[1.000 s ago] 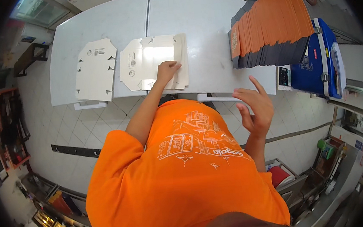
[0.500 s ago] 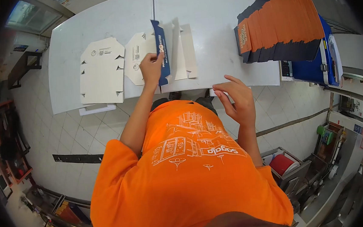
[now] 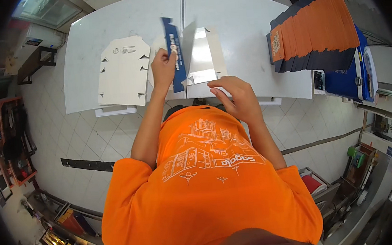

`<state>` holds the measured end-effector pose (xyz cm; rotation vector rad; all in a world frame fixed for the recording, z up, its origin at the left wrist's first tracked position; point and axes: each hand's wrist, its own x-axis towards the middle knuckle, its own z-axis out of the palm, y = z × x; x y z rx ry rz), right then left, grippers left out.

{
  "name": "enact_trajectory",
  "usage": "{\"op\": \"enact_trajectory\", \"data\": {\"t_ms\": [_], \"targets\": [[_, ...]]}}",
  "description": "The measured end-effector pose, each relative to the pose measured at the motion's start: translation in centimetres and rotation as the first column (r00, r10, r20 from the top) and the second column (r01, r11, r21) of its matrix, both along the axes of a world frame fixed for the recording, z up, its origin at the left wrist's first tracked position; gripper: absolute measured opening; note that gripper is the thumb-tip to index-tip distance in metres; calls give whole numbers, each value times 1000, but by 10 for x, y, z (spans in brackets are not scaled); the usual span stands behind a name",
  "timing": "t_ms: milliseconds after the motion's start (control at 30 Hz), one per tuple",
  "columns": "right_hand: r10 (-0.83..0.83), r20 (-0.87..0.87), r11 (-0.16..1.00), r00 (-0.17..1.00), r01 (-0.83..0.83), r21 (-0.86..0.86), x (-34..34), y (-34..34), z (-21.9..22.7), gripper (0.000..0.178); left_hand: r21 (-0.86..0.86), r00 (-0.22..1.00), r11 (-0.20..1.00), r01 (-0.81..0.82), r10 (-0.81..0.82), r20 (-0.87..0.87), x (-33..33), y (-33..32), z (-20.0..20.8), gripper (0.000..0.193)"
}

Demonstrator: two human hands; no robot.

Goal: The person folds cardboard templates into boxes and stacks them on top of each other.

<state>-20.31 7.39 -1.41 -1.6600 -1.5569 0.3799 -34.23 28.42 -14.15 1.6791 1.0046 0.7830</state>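
A partly folded cardboard box (image 3: 201, 57) stands on the table in front of me, its shiny silvery inside showing. On its left side a dark blue printed panel (image 3: 176, 73) rises upright, and my left hand (image 3: 162, 70) pinches that panel between thumb and fingers. My right hand (image 3: 240, 96) is by the box's near right corner, thumb and fingers apart and nothing between them. Whether its fingertips touch the cardboard, I cannot tell. To the left lies a stack of flat cream box blanks (image 3: 123, 77) with notched edges.
A tall fanned stack of orange and dark blue cardboard pieces (image 3: 313, 30) occupies the table's right end. Beside it sit a blue case (image 3: 362, 70) and a calculator (image 3: 319, 80). A seam (image 3: 183, 6) divides the white table (image 3: 238, 18). Shelves line both sides of the room.
My right hand has moved left to the box's near corner. The box has opened wider, so its silvery inside now shows. My left hand keeps its hold on the blue panel.
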Motion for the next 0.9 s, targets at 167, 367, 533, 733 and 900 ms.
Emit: {"op": "enact_trajectory", "data": {"t_ms": [167,367,533,733,900], "targets": [[-9,-31,1000,999,9,-27,4,-9,-3,14,104,984,983,-148,157,-79,6,3,4,18],[-40,-23,999,999,39,-23,12,-10,-7,13,269,993,958,-104,116,-28,21,20,-27,16],[-81,-23,995,996,80,-57,14,-17,-13,12,123,976,968,-218,216,25,24,50,-36,16],[-98,-41,989,994,93,-112,20,-17,-23,14,72,969,969,-236,240,-65,20,64,-16,21],[-57,0,987,998,56,-153,22,-8,-19,14,280,994,958,64,-36,-103,14,60,-15,16]]}}
